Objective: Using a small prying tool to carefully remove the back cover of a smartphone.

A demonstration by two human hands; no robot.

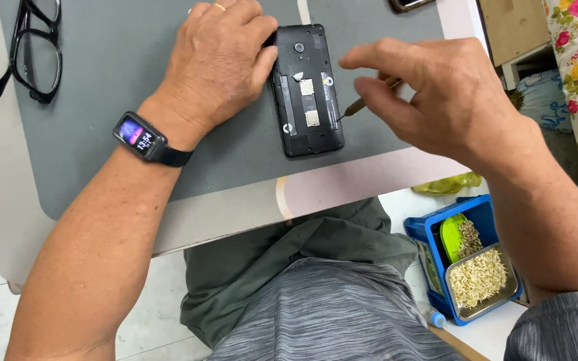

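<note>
While left hand (219,63) steadies opened phone (306,90) on grey mat (115,80), right grip (436,93) pinches tool (362,103).

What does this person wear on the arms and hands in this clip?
Both forearms are bare. The left hand has a gold-coloured ring on one finger, and its wrist carries a black smartwatch with a rectangular lit screen on a dark band. The right hand shows no ring or watch. A grey striped sleeve covers the right upper arm at the picture's lower right corner.
</note>
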